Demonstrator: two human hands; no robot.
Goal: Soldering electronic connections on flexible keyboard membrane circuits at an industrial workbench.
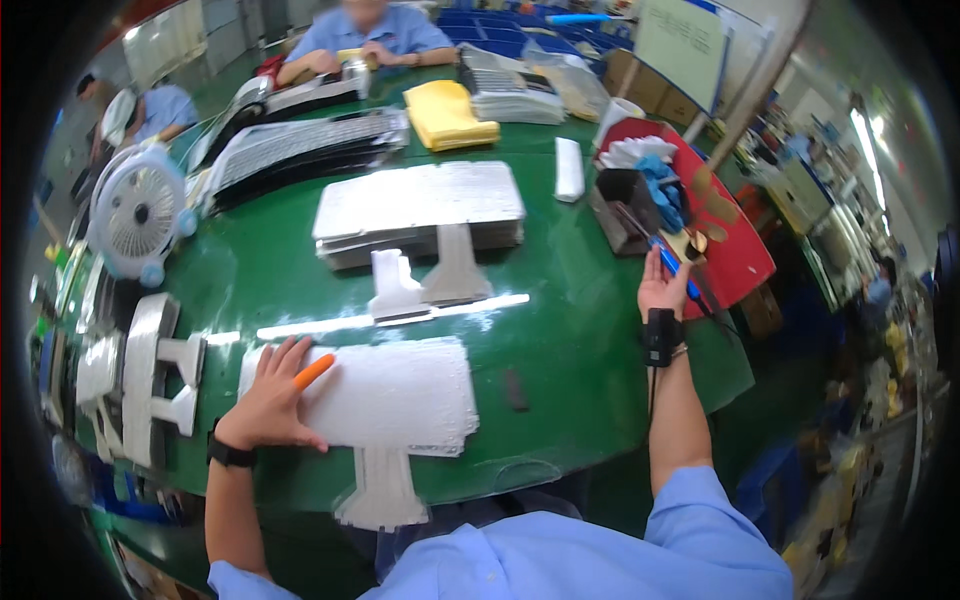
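My left hand (pixel 275 398) lies with spread fingers on a near stack of white sheets (pixel 390 395), an orange cover on one finger. From that stack a pale flared tab (pixel 383 490) sticks out over the table's near edge. At the right, my right hand (pixel 662 292) is closed around a blue-handled corded tool (pixel 670 262) that looks like a soldering iron. Its front end points to a dark open box (pixel 622 212) on a red tray (pixel 735 245). A small dark strip (pixel 515 390) lies between my hands.
Beyond is another white stack (pixel 420 200) with tabs. Left stand a white fan (pixel 140 212) and upright tabbed pieces (pixel 150 380). Farther back are dark-edged stacks (pixel 310 150), yellow sheets (pixel 450 115) and a white roll (pixel 569 170). A co-worker (pixel 370 40) sits across the green table (pixel 570 330).
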